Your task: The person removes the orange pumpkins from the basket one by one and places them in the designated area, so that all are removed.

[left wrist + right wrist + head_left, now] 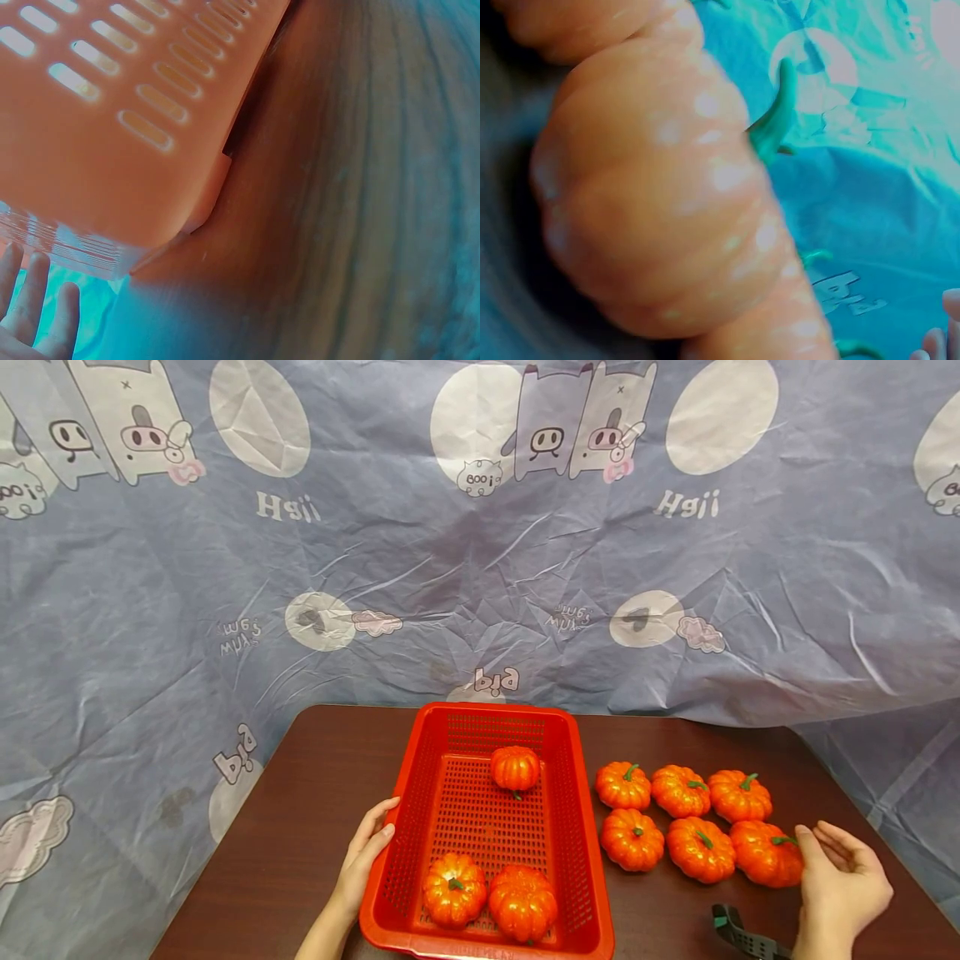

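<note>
My left hand [354, 866] rests against the left side of a red plastic basket [588, 860], fingers fairly straight; the left wrist view shows its fingers [66, 319] beside the slotted wall. Inside the basket are three small orange pumpkins: one at the far right [515, 768], two at the near end [454, 890] [522, 903]. At the right, my right hand [846, 878] is beside the nearest right pumpkin [767, 853], its thumb close to the green stem. Fingers are loosely bent, holding nothing visible. That pumpkin [656, 195] fills much of the right wrist view; whether the hand touches it is unclear.
Several more orange pumpkins [701, 850] sit in two rows right of the basket on a dark brown table [330, 760]. A black strap [742, 935] lies at the near edge by the right wrist. Grey-blue printed cloth [480, 568] hangs behind the table.
</note>
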{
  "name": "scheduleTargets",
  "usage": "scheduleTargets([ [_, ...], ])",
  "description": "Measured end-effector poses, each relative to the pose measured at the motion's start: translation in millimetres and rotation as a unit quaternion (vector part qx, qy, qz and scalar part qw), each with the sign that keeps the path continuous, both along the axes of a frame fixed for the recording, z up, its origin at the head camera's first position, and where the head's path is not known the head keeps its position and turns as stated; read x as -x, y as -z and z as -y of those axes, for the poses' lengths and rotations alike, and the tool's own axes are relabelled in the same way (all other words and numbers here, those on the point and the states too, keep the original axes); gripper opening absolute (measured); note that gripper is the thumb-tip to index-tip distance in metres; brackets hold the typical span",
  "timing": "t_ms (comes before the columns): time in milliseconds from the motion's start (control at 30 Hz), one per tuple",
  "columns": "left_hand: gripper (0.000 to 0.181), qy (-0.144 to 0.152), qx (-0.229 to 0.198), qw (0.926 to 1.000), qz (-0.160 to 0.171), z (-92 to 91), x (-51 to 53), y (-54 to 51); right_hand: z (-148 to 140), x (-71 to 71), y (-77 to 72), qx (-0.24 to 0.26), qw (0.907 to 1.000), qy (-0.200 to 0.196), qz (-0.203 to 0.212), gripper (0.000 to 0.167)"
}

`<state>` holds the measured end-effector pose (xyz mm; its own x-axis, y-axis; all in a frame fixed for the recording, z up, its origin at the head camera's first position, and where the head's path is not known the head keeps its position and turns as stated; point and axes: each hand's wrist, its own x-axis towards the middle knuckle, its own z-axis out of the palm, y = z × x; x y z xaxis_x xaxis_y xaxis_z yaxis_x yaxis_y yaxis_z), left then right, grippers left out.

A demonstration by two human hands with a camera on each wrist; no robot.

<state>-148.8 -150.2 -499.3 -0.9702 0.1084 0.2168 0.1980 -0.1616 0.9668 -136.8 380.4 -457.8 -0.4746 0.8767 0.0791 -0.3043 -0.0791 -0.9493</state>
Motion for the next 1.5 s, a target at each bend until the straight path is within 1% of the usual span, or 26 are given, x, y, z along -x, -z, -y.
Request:
scheduleTargets([
  [100, 0.039, -0.002, -0.001, 1.0000, 0.000, 0.0, -0.1, 0.2, 5, 0.0, -7.5, -0.015, 0.9999, 0.001, -0.008, 0.026],
  [233, 0.039, -0.002, -0.004, 1.0000, -0.001, 0.1, -0.1, 0.4, 18, 3.1, -17.6, -0.041, 0.9986, -0.018, -0.026, 0.026],
  [367, 0.039, -0.001, -0.004, 1.0000, -0.003, 0.4, 0.4, 0.7, 36, 7.6, -28.9, -0.066, 0.9952, -0.059, -0.041, 0.027],
  [433, 0.039, 0.000, -0.004, 1.0000, -0.004, 0.4, 0.6, 0.9, 45, 9.5, -35.2, -0.067, 0.9929, -0.085, -0.048, 0.027],
  [567, 0.039, 0.001, -0.006, 1.0000, -0.006, 0.3, 0.9, 1.3, 66, 12.6, -48.8, -0.061, 0.9869, -0.146, -0.031, 0.027],
  [633, 0.039, 0.000, -0.005, 1.0000, -0.008, 0.2, 1.1, 1.4, 77, 14.2, -55.5, -0.073, 0.9817, -0.176, -0.008, 0.027],
  [700, 0.039, -0.003, -0.004, 0.9999, -0.010, 0.0, 1.4, 1.3, 88, 16.0, -61.7, -0.095, 0.9746, -0.202, 0.016, 0.027],
  [800, 0.039, -0.003, -0.003, 0.9999, -0.011, 0.0, 1.9, 1.2, 102, 19.8, -69.3, -0.147, 0.9604, -0.234, 0.035, 0.027],
  [867, 0.039, -0.003, -0.002, 0.9999, -0.010, 0.0, 1.9, 1.2, 111, 22.6, -73.4, -0.172, 0.9492, -0.261, 0.033, 0.027],
  [967, 0.039, -0.003, -0.001, 1.0000, -0.006, 0.3, 1.4, 1.5, 126, 27.0, -78.6, -0.201, 0.9300, -0.308, 0.014, 0.027],
  [1033, 0.039, -0.004, 0.000, 1.0000, -0.003, 0.6, 1.2, 1.8, 137, 29.5, -81.8, -0.224, 0.9135, -0.340, 0.003, 0.028],
  [1100, 0.039, -0.003, 0.000, 1.0000, -0.002, 0.8, 1.1, 2.0, 149, 31.8, -84.8, -0.252, 0.8940, -0.370, -0.001, 0.027],
  [1200, 0.039, -0.002, -0.001, 1.0000, -0.002, 1.0, 1.2, 2.3, 167, 34.2, -89.1, -0.305, 0.8575, -0.414, -0.007, 0.026],
  [1300, 0.039, -0.002, 0.001, 1.0000, -0.004, 1.0, 1.4, 2.6, 184, 35.8, -92.9, -0.356, 0.8151, -0.456, -0.021, 0.026],
  [1333, 0.039, -0.003, 0.000, 1.0000, -0.005, 0.9, 1.5, 2.6, 190, 36.3, -93.8, -0.367, 0.8004, -0.474, -0.028, 0.026],
  [1400, 0.039, -0.003, 0.001, 1.0000, -0.007, 0.9, 1.7, 2.7, 200, 36.9, -95.1, -0.383, 0.7737, -0.503, -0.032, 0.025],
  [1433, 0.039, -0.004, 0.001, 1.0000, -0.007, 0.8, 1.9, 2.7, 205, 37.2, -95.2, -0.390, 0.7612, -0.517, -0.032, 0.025],
  [1500, 0.039, -0.005, 0.002, 1.0000, -0.008, 0.7, 2.0, 2.7, 214, 37.6, -94.7, -0.395, 0.7417, -0.542, -0.023, 0.025],
])
